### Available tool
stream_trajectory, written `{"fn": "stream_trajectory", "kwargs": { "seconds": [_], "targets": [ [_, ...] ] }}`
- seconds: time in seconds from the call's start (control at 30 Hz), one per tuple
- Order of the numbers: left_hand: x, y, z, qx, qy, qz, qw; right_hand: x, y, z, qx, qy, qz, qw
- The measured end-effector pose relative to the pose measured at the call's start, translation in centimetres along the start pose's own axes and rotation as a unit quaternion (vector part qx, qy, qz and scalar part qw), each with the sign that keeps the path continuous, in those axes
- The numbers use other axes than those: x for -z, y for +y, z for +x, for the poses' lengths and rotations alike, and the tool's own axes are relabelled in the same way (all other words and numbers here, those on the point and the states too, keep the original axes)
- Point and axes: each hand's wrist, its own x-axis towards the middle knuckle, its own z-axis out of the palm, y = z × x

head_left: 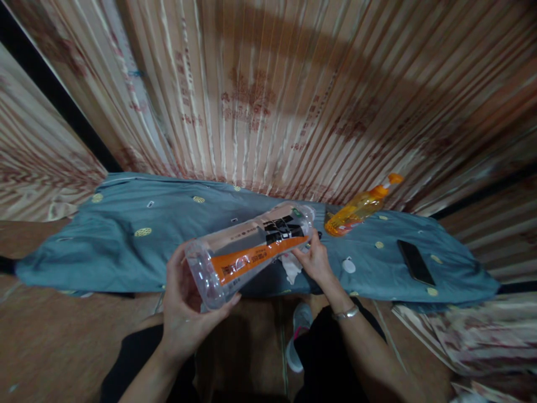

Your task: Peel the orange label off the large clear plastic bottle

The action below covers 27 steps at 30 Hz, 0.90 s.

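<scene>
Between my hands, a clear plastic container (251,246) with an orange and black printed label is held tilted over the cloth, its right end higher. My left hand (180,302) wraps round its near left end, thumb along the lower edge. At the opposite end my right hand (314,258) grips the lower right corner; some of its fingers are hidden behind the plastic. Below the right hand lies a crumpled white tissue or cloth (291,267). To the right stands an orange bottle (356,211) with an orange spray top.
Blue-green cloth with yellow pineapple prints covers the long board (126,246). A black phone (415,262) and a small white round item (348,265) lie on the right half. A patterned curtain (268,112) hangs behind; dark poles (67,95) slant at both sides.
</scene>
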Motion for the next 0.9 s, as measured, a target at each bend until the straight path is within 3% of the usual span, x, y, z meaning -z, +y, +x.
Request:
{"fn": "stream_trajectory", "kwargs": {
  "seconds": [0.73, 0.9],
  "targets": [
    [0.5, -0.54, -0.19, 0.005, -0.016, 0.005, 1.0, 0.09, -0.06, -0.05, 0.003, -0.002, -0.005, 1.0],
    [0.31, -0.5, -0.2, -0.022, 0.0, -0.004, 1.0, -0.01, 0.14, -0.07, 0.002, -0.001, -0.001, 1.0]
  ]
}}
